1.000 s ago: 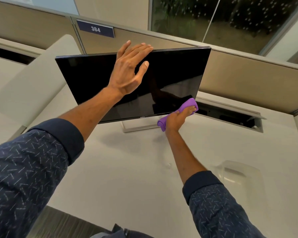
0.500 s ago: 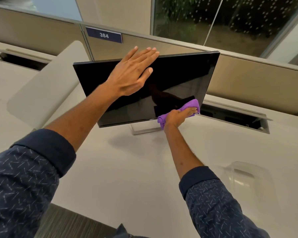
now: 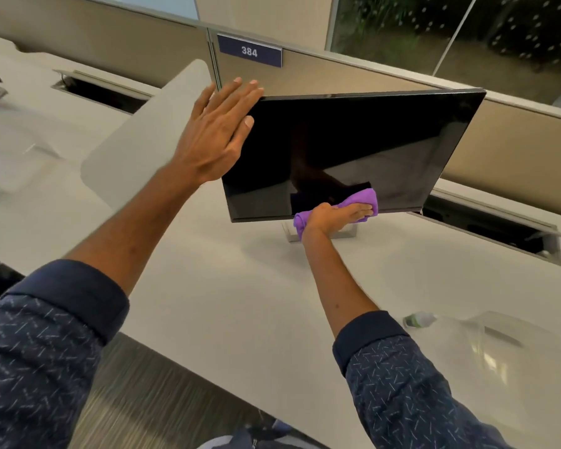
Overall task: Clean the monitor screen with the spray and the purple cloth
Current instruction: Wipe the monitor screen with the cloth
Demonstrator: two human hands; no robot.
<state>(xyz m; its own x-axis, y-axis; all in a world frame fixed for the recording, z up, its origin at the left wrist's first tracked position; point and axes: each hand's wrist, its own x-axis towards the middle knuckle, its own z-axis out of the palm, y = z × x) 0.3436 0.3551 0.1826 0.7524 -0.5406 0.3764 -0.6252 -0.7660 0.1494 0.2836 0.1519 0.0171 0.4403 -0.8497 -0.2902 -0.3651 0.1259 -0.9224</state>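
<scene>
Pale surface [image 3: 227,286] spread wide beneath both hands. Dark monitor [image 3: 353,150] standing upright on it between the hands, screen tilted a little. Left hand [image 3: 216,131] flat and spread, fingers together, laid against the monitor's upper left corner. Right hand [image 3: 336,217] pressed down on the purple cloth [image 3: 361,199], holding it against the screen's lower edge. Spray bottle [image 3: 418,320] lying on the surface just right of the right forearm, blurred, well apart from both hands.
</scene>
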